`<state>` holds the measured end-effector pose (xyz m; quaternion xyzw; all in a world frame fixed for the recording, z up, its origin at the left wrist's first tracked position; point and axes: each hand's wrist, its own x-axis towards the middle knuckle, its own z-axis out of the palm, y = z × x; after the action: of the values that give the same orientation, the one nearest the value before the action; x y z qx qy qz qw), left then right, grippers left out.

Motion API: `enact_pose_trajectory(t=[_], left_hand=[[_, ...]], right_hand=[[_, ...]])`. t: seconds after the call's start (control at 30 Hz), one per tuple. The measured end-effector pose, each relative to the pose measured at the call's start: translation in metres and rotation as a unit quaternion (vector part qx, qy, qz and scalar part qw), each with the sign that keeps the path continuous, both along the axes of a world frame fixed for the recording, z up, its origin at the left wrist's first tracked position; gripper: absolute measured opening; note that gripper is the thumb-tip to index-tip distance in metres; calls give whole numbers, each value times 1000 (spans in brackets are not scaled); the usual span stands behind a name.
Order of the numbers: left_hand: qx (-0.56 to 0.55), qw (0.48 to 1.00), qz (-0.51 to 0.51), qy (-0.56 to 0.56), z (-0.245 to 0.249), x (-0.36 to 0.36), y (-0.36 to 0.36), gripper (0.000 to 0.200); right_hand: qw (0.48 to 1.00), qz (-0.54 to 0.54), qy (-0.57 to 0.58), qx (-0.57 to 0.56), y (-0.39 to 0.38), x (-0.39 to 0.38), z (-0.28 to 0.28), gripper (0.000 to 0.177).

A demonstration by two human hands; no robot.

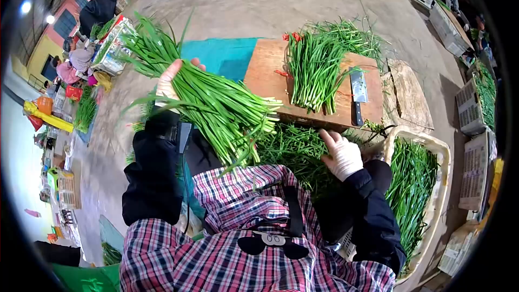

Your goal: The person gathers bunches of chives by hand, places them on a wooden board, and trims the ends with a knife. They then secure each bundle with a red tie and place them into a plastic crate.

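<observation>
A large bunch of garlic chives [216, 103] lies across my left hand [172, 80], its pale cut ends pointing right and its leafy tops up and left. My fingers and thumb are closed around it from below, the palm hidden by the stalks. My right hand [341, 154], in a white glove with bare fingertips, is over the loose green trimmings [294, 154], fingers apart and nothing in them. Just beyond it, another bunch of chives [314, 73] rests on a wooden board [265, 73]. A cleaver [358, 89] with a black handle lies beside that bunch.
At my right stands a white crate [444, 157] full of greens. Red ties [292, 37] lie on the board, and a teal sheet [221, 54] spreads to its left. People [81, 59] sit among produce at far left. More crates [476, 170] line the right side.
</observation>
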<state>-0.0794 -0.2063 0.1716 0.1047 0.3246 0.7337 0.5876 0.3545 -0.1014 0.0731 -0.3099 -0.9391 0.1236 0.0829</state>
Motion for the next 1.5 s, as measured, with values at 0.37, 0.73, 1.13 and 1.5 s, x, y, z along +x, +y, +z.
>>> enact_pose_trajectory(t=[0.37,0.73,1.13,1.5], left_hand=[[-55,998,12,-2,-19,36,17,37],[-1,1000,8,-4,-42,-13,3,43],[203,970,-59,-118,-117,-2,9,38],[220,971,-98,5,-89,-39,8,47]], right_hand=[[954,278,89,73,-26,-91,38,13],[970,61,126,-201,3,-30,31,87],[896,117,379,-202,-52,-99,55,29],[976,60,-136,-162,-16,7,7,32]])
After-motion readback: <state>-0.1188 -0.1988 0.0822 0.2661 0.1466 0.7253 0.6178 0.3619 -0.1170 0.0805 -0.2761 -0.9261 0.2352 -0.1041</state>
